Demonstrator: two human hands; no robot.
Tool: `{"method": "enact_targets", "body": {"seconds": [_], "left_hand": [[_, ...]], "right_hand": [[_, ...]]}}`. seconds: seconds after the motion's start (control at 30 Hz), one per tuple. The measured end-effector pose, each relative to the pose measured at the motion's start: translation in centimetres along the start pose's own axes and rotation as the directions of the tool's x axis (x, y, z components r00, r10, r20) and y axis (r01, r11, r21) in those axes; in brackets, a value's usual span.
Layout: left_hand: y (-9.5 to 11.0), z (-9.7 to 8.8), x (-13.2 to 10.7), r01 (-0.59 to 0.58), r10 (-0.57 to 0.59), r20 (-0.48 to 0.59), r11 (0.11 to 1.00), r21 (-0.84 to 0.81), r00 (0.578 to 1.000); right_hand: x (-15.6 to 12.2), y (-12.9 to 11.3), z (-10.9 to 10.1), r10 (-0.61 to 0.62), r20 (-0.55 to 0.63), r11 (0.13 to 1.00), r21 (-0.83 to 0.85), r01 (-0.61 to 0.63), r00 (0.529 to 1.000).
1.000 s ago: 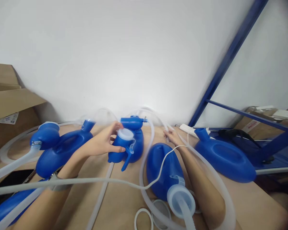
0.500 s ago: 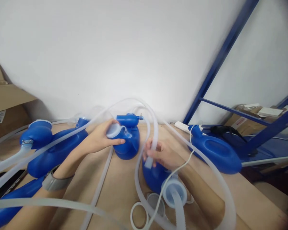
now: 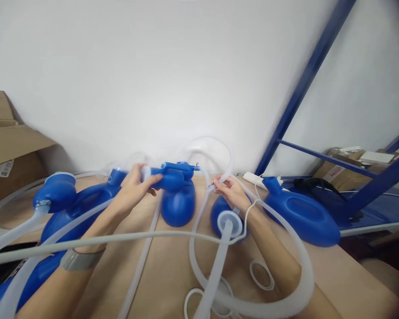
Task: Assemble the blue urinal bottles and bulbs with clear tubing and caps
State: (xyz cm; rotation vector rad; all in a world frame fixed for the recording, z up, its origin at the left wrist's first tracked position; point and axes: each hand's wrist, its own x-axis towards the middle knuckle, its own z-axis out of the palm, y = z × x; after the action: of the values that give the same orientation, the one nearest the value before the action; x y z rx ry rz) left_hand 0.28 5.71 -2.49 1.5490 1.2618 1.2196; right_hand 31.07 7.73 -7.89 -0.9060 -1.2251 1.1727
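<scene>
My left hand (image 3: pixel 136 188) is closed on a blue bulb-shaped funnel (image 3: pixel 171 180) with a translucent whitish rim, tilted sideways over the neck of a blue plastic bottle (image 3: pixel 177 208). My right hand (image 3: pixel 231 190) pinches the end of a translucent hose (image 3: pixel 224 176), where a small metal clamp shows at the fingertips. Just beneath that hand lies a second blue bottle, partly hidden by a translucent cup (image 3: pixel 230 223) with a ribbed hose attached. A thin white cord (image 3: pixel 146 235) crosses in front of both forearms.
On the left are another blue bottle (image 3: pixel 99 195) and a funnel (image 3: pixel 55 190) clamped to a hose, by a cardboard box (image 3: pixel 23 164). White rings (image 3: pixel 262 274) lie in front. To the right are a blue bottle (image 3: pixel 301 212), a power strip (image 3: pixel 252 178) and a blue metal frame (image 3: pixel 306 84).
My left hand has turned the funnel from rim-up to sideways, its rim leftward. My right hand has risen with the hose end, where a metal clamp now shows.
</scene>
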Motion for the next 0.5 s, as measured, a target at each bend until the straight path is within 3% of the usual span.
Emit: {"method": "enact_targets", "body": {"seconds": [0.1, 0.17, 0.27, 0.4, 0.5], "left_hand": [[0.1, 0.4, -0.2, 0.063, -0.049, 0.09, 0.985, -0.159, 0.995], [0.1, 0.6, -0.4, 0.056, -0.027, 0.167, 0.983, -0.175, 0.986], [0.1, 0.5, -0.7, -0.026, 0.068, 0.272, 0.988, -0.155, 0.96], [0.2, 0.3, -1.0, -0.184, 0.203, 0.442, 0.979, -0.085, 0.874], [0.2, 0.1, -1.1, -0.274, 0.262, 0.481, 0.961, -0.046, 0.837]], "right_hand": [[0.1, 0.1, -0.6, -0.025, -0.029, 0.999, 0.047, 0.026, 0.999], [-0.1, 0.1, -0.6, -0.034, -0.035, 0.997, 0.071, 0.036, 0.999], [-0.4, 0.0, -0.6, -0.049, -0.049, 0.994, 0.097, 0.053, 0.998], [-0.3, -0.2, -0.5, -0.065, -0.071, 0.99, 0.119, 0.073, 0.995], [-0.2, -0.2, -0.6, -0.066, -0.091, 0.989, 0.125, 0.077, 0.994]]}}
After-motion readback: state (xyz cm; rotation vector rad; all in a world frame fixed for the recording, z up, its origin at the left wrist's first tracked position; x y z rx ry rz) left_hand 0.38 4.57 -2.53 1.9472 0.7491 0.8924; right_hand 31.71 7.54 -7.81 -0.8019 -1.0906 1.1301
